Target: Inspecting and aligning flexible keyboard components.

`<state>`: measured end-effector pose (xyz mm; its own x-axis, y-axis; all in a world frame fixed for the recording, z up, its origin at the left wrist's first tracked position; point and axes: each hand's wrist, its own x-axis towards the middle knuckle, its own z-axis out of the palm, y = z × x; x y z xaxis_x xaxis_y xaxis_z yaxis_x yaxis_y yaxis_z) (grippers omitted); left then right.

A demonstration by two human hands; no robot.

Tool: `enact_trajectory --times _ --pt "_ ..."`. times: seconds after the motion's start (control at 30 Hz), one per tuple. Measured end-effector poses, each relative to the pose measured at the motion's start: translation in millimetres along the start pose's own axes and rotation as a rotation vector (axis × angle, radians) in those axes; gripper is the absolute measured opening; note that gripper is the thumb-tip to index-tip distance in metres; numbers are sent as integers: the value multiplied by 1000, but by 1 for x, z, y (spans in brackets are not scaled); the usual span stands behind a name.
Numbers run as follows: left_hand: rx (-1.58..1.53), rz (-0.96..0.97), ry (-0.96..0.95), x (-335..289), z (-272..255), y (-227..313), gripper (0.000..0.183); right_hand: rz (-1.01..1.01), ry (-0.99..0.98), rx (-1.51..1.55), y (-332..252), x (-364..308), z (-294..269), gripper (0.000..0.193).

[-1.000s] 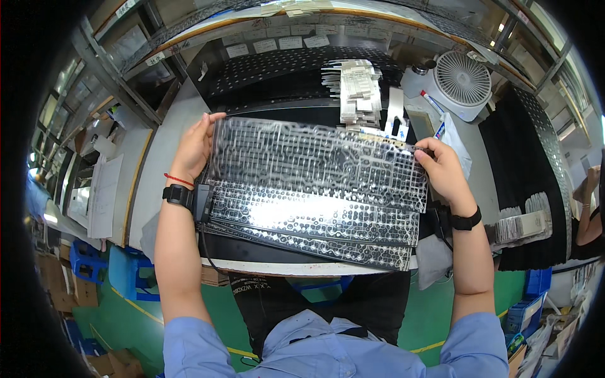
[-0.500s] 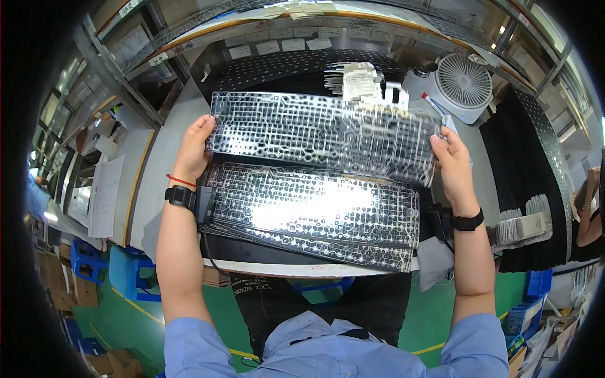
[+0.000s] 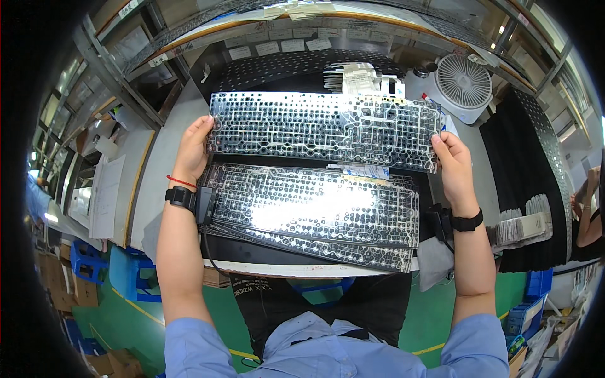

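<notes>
Left hand (image 3: 194, 151): fingers closed on the left end of the held sheet, thumb at its edge.
Right hand (image 3: 454, 165): gripping the right end, thumb on the face, other fingers curled mostly out of sight behind.
Held sheet (image 3: 283, 129): clear, dark-dotted, pale traces; spans the hands, on the far side of the stack.
Stack (image 3: 296, 183): similar sheets, slightly fanned, glare across the middle.
Fan (image 3: 464, 80): white, far right.

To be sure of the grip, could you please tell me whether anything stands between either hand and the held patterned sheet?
Nothing visible does: the left hand holds the patterned sheet at its left end, the right hand at its right end. The other sheets lie nearer the body.
</notes>
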<state>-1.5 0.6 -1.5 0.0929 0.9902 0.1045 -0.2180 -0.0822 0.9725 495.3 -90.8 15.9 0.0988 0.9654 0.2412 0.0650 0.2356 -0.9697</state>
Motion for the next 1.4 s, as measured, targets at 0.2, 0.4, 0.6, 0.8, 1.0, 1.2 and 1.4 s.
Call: enact_trajectory --times 0.2,0.4,0.6,0.8,1.0,1.2,1.4 --pt "3 0 8 0 -1 0 18 8 7 7 -2 -1 0 16" --pt "-89 18 -188 5 -26 -1 21 -60 89 3 -8 -3 -1 20" --pt "-104 31 -132 0 -10 1 31 -122 151 141 -6 -5 -3 19" --pt "-42 94 91 -9 30 12 31 -189 41 124 7 0 -12 16" --pt "187 -82 -23 -5 5 8 19 -215 20 152 -7 -5 5 28" --pt "-37 -13 28 -1 2 4 13 -190 38 79 -10 -6 1 29" --pt "-175 110 172 4 -2 1 39 -145 62 57 -11 -4 2 26"
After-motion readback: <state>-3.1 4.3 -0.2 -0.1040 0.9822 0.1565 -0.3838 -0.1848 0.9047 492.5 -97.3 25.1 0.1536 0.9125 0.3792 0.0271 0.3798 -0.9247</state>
